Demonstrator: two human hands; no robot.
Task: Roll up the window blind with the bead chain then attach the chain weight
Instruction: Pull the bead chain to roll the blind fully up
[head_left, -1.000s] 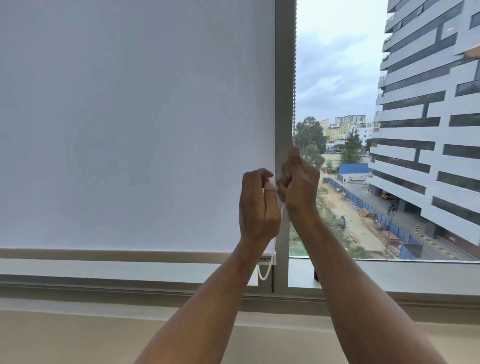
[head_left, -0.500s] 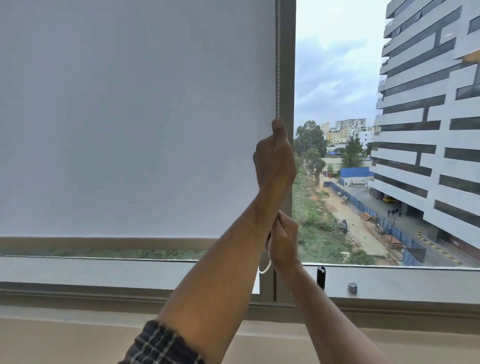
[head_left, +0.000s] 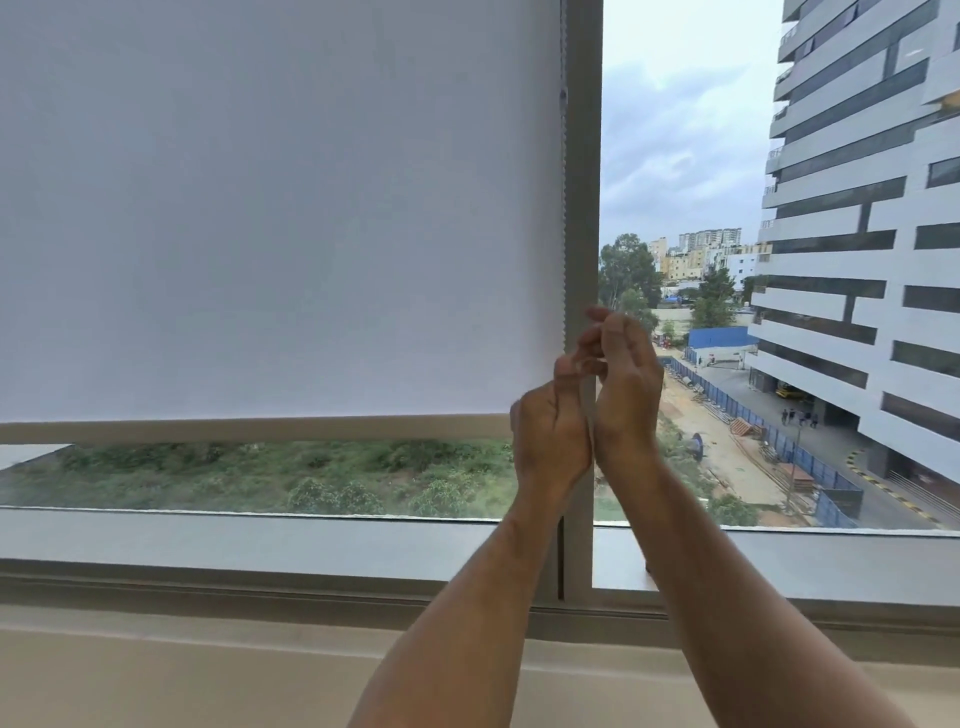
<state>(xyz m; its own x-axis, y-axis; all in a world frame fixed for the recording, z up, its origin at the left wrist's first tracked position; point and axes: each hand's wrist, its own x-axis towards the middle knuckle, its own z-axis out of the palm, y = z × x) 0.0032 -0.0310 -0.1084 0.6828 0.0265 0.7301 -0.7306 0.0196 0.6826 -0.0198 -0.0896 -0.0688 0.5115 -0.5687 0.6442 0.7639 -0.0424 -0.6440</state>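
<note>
The white roller blind (head_left: 280, 218) covers most of the left window pane. Its bottom bar (head_left: 249, 429) hangs a little above the sill, leaving a strip of glass bare. The bead chain (head_left: 563, 218) runs straight down the blind's right edge, along the grey mullion (head_left: 583, 156), into my hands. My left hand (head_left: 550, 431) is curled around the chain at the level of the bottom bar. My right hand (head_left: 626, 395) is right beside it and slightly higher, fingers loosely bent toward the chain and blurred. No chain weight is in sight.
The grey window sill (head_left: 260, 540) runs across below the glass, with a beige ledge (head_left: 182, 675) in front. My right forearm crosses the sill on the right pane. A tall white building (head_left: 857, 234) and a road lie outside.
The blind's bottom bar has risen, baring more greenery under it. My left hand came down from high on the chain and my right hand rose, so both now sit side by side.
</note>
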